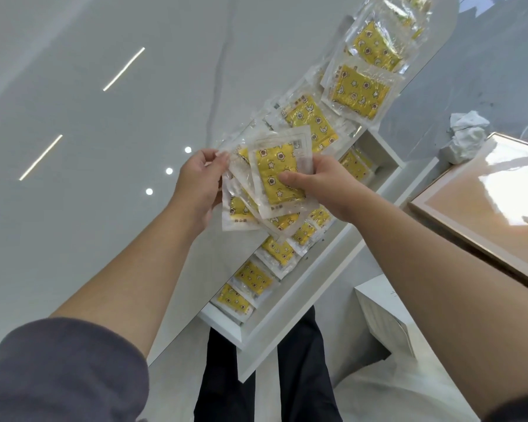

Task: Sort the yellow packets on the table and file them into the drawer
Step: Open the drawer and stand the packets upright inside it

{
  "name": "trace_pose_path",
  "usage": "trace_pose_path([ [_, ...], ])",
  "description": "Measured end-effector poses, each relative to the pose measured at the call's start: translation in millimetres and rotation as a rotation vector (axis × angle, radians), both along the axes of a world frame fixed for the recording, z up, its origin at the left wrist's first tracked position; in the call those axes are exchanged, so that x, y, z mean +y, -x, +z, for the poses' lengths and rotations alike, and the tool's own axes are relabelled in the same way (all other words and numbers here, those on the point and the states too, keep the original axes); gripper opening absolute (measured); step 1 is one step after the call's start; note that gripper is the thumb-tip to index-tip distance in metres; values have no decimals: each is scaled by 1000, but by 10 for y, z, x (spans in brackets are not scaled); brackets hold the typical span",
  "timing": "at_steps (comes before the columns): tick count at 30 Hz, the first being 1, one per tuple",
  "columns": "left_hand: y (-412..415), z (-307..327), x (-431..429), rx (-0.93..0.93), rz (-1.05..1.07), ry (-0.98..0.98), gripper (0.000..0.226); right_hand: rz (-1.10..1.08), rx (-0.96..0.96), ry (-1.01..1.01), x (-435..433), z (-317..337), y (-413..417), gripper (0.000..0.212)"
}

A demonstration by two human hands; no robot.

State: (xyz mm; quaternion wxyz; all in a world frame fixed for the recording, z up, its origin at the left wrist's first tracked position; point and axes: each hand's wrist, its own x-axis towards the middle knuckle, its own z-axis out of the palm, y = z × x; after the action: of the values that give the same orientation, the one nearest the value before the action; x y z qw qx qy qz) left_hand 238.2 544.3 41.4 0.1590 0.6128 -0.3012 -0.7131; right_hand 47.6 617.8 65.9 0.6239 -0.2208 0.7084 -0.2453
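Several yellow star-printed packets in clear plastic sleeves point(276, 178) are pinched as a loose fan. The top one is pressed under the right hand point(326, 190) thumb, and the far edges are gripped by the left hand point(198, 184). A spill could be caused by the slick film sliding. The fan is held above the open white drawer point(311, 287), over the filed packets point(253, 278). More unsorted packets point(360, 86) are left on the glossy grey table point(104, 208).
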Motion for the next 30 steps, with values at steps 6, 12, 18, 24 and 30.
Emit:
trace_pose_path([
  [6, -143, 44, 231, 288, -142, -228, 38, -199, -66, -57, 242, -66, -108, 24],
  [12, -223, 24, 453, 27, -12, -89, 23, -306, -87, -31, 472, -73, -120, 20],
  [18, -405, 5, 680, -59, -93, 6, 12, -280, -201, -48, 724, -30, 29, 34],
  [24, -625, -168, 1353, -163, -346, -199, 8, 91, -235, -402, 1170, -193, 321, 51],
  [30, -612, -476, 1885, -379, -374, -44, 10, 260, 146, -485, 1306, -678, 301, 47],
])
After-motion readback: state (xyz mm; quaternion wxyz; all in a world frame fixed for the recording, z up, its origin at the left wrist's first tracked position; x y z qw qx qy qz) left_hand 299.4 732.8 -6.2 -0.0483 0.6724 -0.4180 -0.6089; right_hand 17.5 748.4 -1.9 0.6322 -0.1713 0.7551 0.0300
